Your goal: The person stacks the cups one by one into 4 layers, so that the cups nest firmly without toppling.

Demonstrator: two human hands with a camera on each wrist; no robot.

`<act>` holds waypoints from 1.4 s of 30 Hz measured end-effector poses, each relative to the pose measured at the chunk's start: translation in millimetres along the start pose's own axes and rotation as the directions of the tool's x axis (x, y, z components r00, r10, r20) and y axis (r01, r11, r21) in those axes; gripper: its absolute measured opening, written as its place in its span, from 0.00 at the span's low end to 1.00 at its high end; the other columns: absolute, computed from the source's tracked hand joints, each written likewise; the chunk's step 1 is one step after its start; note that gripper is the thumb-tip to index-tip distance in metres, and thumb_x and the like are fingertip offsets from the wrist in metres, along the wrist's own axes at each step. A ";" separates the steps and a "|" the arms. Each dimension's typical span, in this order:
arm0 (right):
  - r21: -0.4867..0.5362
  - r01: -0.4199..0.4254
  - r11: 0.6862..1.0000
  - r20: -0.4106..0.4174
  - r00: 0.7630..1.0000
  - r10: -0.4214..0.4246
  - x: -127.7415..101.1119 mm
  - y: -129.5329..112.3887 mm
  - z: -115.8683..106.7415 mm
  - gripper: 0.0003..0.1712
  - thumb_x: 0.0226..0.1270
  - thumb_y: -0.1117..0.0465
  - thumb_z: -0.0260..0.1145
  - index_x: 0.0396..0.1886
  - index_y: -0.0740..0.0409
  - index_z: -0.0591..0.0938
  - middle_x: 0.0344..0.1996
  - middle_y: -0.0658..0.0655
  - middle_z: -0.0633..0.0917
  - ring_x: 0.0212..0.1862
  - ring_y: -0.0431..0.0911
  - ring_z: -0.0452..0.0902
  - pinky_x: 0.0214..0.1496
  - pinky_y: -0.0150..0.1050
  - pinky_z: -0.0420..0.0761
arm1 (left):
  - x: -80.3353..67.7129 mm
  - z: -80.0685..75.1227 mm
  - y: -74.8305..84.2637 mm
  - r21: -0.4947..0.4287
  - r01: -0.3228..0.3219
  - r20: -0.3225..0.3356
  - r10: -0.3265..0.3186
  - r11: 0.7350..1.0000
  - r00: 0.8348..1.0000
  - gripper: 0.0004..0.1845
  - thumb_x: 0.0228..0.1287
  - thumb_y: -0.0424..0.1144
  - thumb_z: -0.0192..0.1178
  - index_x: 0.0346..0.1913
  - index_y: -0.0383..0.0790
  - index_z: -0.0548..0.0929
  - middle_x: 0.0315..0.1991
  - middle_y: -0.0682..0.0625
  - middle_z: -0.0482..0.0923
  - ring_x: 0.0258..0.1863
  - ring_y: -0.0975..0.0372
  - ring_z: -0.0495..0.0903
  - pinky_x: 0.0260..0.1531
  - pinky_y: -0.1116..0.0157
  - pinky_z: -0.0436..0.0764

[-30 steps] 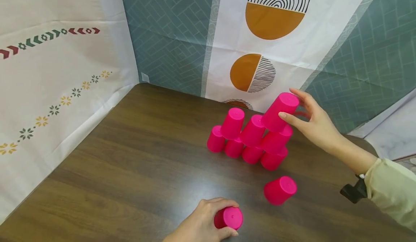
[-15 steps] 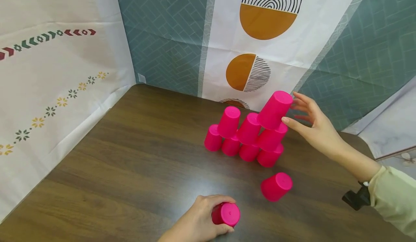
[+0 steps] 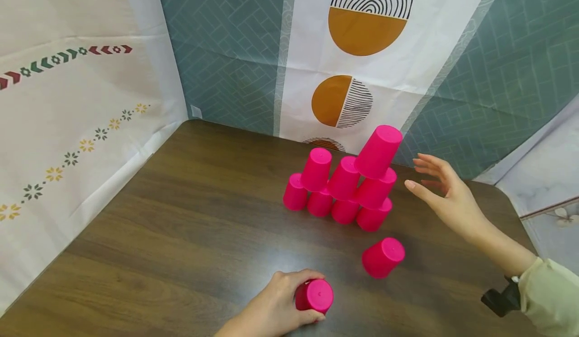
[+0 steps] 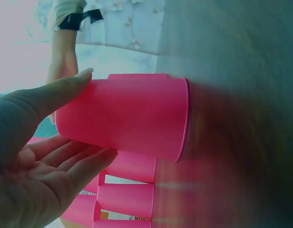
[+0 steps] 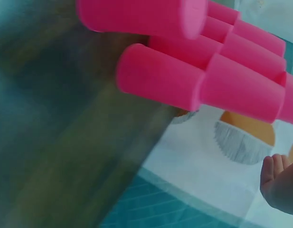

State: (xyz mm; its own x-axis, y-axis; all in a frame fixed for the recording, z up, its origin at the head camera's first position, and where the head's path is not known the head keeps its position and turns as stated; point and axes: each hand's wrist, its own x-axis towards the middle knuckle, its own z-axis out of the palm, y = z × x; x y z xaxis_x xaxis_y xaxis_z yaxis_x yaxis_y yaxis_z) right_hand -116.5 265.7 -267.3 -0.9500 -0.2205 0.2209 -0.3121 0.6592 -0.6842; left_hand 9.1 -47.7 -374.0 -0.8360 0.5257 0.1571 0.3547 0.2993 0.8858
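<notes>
In the head view, bright pink cups stand upside down in a tiered stack, with several in the bottom row and three above. One top cup (image 3: 379, 151) rests on the right end of the middle tier. My right hand (image 3: 445, 196) hovers just right of that stack, fingers spread and loosely bent, with nothing in it. Near the front edge my left hand (image 3: 276, 304) grips another upturned pink cup (image 3: 319, 296), thumb on one side and fingers on the other. The left wrist view shows this held cup (image 4: 122, 116) with its rim at the tabletop.
A single pink cup (image 3: 383, 258) stands upside down on the dark wooden table (image 3: 190, 216), between the stack and my left hand. Printed fabric walls (image 3: 230, 55) close off the back and the left side (image 3: 81, 120).
My right hand has let go of the top cup and drawn back to the right, leaving it on the stack. The left hand keeps its grip. The view has shifted slightly.
</notes>
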 end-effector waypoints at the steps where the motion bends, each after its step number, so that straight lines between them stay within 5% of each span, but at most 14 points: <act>1: 0.001 0.004 1.000 -0.006 1.000 -0.004 -4.3 4.0 0.9 0.36 0.64 0.61 0.64 0.69 0.49 0.60 0.61 0.45 0.69 0.57 0.27 0.63 0.50 0.17 0.65 | 0.3 -0.6 -0.7 0.003 -0.011 0.004 0.011 1.000 1.000 0.23 0.49 0.38 0.71 0.50 0.48 0.78 0.36 0.63 0.80 0.33 0.76 0.76 0.34 0.76 0.78; 9: 0.067 0.053 0.996 -0.040 0.998 -0.050 -32.0 24.3 12.2 0.35 0.59 0.69 0.66 0.66 0.53 0.66 0.54 0.36 0.75 0.55 0.28 0.69 0.50 0.19 0.68 | 0.7 -5.1 -8.3 0.040 -0.073 0.039 0.071 0.997 0.997 0.22 0.52 0.43 0.70 0.51 0.49 0.77 0.41 0.63 0.80 0.39 0.75 0.77 0.40 0.75 0.77; 15: 0.256 -0.055 0.965 0.048 0.998 0.044 -54.0 26.8 27.3 0.28 0.62 0.70 0.63 0.62 0.60 0.69 0.54 0.40 0.76 0.54 0.32 0.72 0.49 0.22 0.74 | 1.3 -13.9 -7.4 0.065 -0.045 0.020 0.044 0.997 0.999 0.24 0.53 0.49 0.68 0.53 0.51 0.77 0.45 0.63 0.79 0.45 0.73 0.76 0.45 0.70 0.78; 20: 0.296 -0.085 0.951 0.104 0.993 0.057 -68.0 27.1 41.2 0.28 0.60 0.70 0.65 0.60 0.61 0.70 0.56 0.44 0.76 0.57 0.36 0.70 0.51 0.23 0.73 | 3.6 -29.4 -1.7 0.082 -0.006 -0.044 0.010 0.997 0.999 0.28 0.51 0.56 0.66 0.56 0.55 0.75 0.48 0.64 0.78 0.49 0.70 0.77 0.49 0.65 0.78; 23: 0.306 -0.072 0.949 0.111 0.993 0.040 -72.7 26.6 48.4 0.29 0.58 0.71 0.66 0.61 0.60 0.70 0.57 0.45 0.75 0.58 0.35 0.69 0.53 0.23 0.71 | 6.4 -39.9 0.4 0.100 -0.031 -0.114 0.043 0.994 0.993 0.29 0.49 0.56 0.68 0.56 0.56 0.76 0.48 0.66 0.78 0.48 0.71 0.77 0.48 0.65 0.78; 30: 0.238 -0.039 0.971 0.102 0.995 0.015 -78.5 28.4 62.8 0.34 0.57 0.67 0.68 0.64 0.51 0.68 0.63 0.49 0.70 0.63 0.32 0.63 0.60 0.19 0.62 | 19.6 -70.5 3.3 0.212 -0.165 -0.279 0.221 0.963 0.934 0.30 0.44 0.50 0.73 0.54 0.51 0.79 0.46 0.62 0.80 0.45 0.70 0.79 0.44 0.67 0.80; 34: 0.168 -0.099 0.981 0.145 0.987 0.075 -81.4 36.5 69.1 0.37 0.57 0.60 0.70 0.66 0.46 0.66 0.62 0.53 0.71 0.60 0.28 0.64 0.58 0.18 0.63 | 36.2 -91.3 10.3 0.243 -0.220 -0.295 0.288 0.945 0.911 0.30 0.41 0.48 0.75 0.51 0.45 0.81 0.45 0.57 0.82 0.46 0.67 0.80 0.45 0.64 0.80; 38: 0.190 -0.166 0.968 0.182 0.974 0.132 -83.5 47.2 71.9 0.36 0.58 0.59 0.69 0.66 0.49 0.66 0.57 0.56 0.74 0.53 0.32 0.71 0.54 0.23 0.70 | 57.4 -108.1 13.8 0.246 -0.253 -0.303 0.322 0.936 0.897 0.30 0.39 0.45 0.77 0.50 0.44 0.82 0.43 0.57 0.83 0.43 0.68 0.80 0.43 0.66 0.80; 42: 0.211 -0.171 0.962 0.191 0.973 0.131 -84.3 56.6 72.3 0.37 0.57 0.60 0.70 0.66 0.51 0.66 0.59 0.59 0.72 0.52 0.33 0.73 0.54 0.26 0.72 | 77.9 -118.4 12.6 0.274 -0.276 -0.347 0.362 0.921 0.865 0.30 0.38 0.43 0.77 0.50 0.44 0.82 0.41 0.57 0.83 0.40 0.69 0.80 0.40 0.70 0.79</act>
State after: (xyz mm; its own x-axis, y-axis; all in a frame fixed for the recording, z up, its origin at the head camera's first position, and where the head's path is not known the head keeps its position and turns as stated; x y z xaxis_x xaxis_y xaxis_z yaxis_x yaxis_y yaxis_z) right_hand -53.7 269.6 -374.9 -0.9642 -0.2652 -0.0072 -0.1369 0.5206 -0.8428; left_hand -101.1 -97.3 -298.9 -0.7401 0.2870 0.6081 0.6720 0.3490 0.6531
